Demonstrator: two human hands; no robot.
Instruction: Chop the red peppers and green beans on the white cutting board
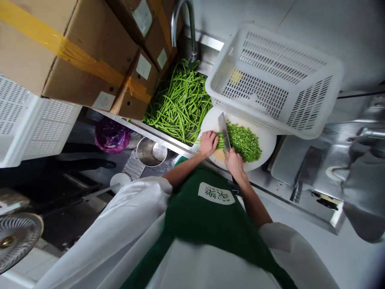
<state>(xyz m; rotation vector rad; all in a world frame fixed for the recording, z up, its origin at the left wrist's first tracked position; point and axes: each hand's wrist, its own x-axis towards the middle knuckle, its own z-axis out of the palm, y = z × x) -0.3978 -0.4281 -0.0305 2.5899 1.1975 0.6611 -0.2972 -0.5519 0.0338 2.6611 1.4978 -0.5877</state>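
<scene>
My left hand [208,143] presses down on a bunch of green beans [220,141] lying on a round white cutting board [267,140], fingers curled over the beans. My right hand [234,161] grips the handle of a cleaver [223,130], whose blade stands across the bunch just right of my left fingers. A heap of chopped bean pieces [244,141] lies on the board to the right of the blade.
A sink full of whole green beans [179,100] sits behind the board under a tap [183,24]. A white perforated basket [270,76] overhangs the board. Cardboard boxes [75,48] stack at the left. A second cleaver [303,172] lies on a tray at the right.
</scene>
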